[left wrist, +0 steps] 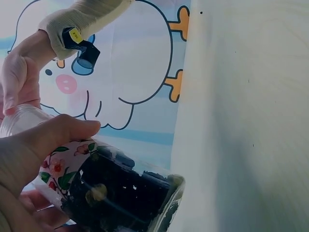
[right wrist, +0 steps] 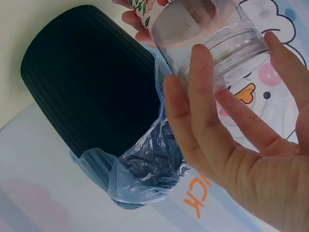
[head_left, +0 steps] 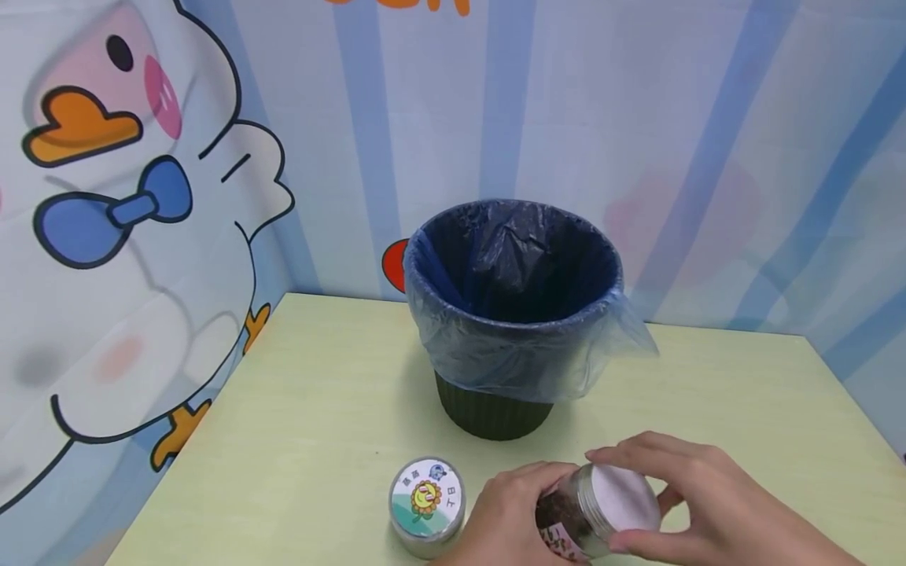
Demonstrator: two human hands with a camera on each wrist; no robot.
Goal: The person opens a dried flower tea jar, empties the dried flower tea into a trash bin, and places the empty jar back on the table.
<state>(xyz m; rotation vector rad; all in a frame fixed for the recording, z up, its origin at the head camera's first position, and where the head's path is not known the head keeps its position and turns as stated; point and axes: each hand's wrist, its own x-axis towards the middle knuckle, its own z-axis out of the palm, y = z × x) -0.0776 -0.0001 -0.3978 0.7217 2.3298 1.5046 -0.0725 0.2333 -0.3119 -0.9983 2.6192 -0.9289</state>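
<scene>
Two hands on one clear plastic jar [head_left: 591, 515], held tilted just above the front edge of the pale yellow-green tabletop [head_left: 318, 393]. Left hand [head_left: 506, 515] wrapped around the body, fingers [left wrist: 58, 133] curled over a flowery label with red blossoms and green leaves. No readable writing on that label. Right hand [head_left: 697, 503] cupped over the mouth end, fingers [right wrist: 203, 92] curled and spread around the threaded neck, thumb underneath. White disc over the jar's mouth in the head view, can't tell if it's a seal or a cap.

Just left of the left hand, a second round jar [head_left: 427, 507] standing upright on the tabletop, lid sticker with a cartoon sunflower and a few small characters, too small to read properly.

Behind both, a dark ribbed bin [head_left: 495, 409] lined with a bluish plastic bag [head_left: 524, 346], well apart from the hands.

Left wrist view gets what the head view misses: dark crumbly stuff packed inside the jar, plus the right forearm in a beige sleeve [left wrist: 91, 14] with a small black sensor strapped on. Right wrist view shows the clear screw threads up close, and part of an orange word on the backdrop [right wrist: 198, 198], cut off, not legible. Cartoon duck [head_left: 120, 236] with a blue bow tie on the left wall.
</scene>
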